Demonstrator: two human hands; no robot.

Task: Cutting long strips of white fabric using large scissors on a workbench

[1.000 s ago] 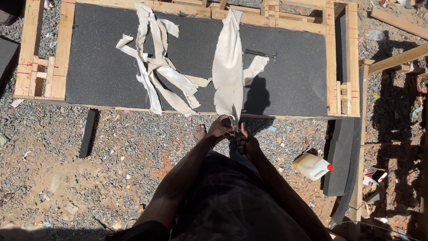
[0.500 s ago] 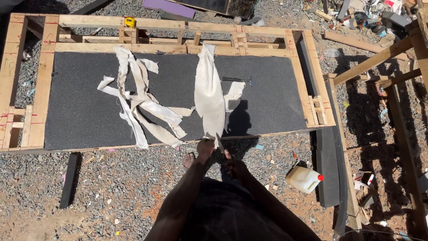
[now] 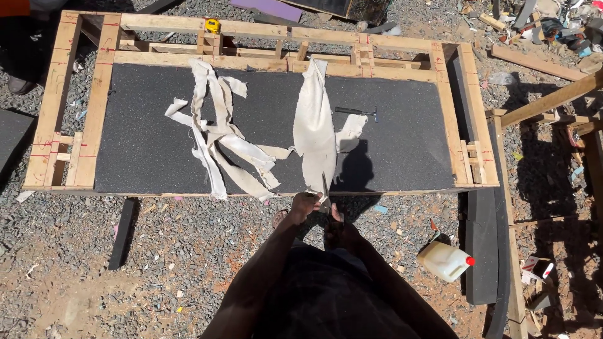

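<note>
The person is standing at the near edge of a wooden frame (image 3: 100,88) whose top is a dark, gritty sheet (image 3: 151,144), and both hands are meeting at the lower end of a long cream cloth strip (image 3: 314,132). The left hand (image 3: 304,205) is pinching the cloth's bottom edge with its fingers closed on it, while the right hand (image 3: 335,221) is gripping what looks like scissors (image 3: 325,188), the blade pointing up into the fabric. To cut well here, the left hand should be keeping the cloth taut and flat against the dark sheet, and the blade should be following one straight line up the strip so the edge is not fraying or wandering. The strip is lying lengthwise from the frame's far rail down to its near edge, pale, wrinkled, broad in the middle and narrowing at both ends. A tangle of narrower cream offcuts (image 3: 220,144) is lying just to its left, and a white jug with a red cap (image 3: 446,260) is sitting on the gravel to the right.
</note>
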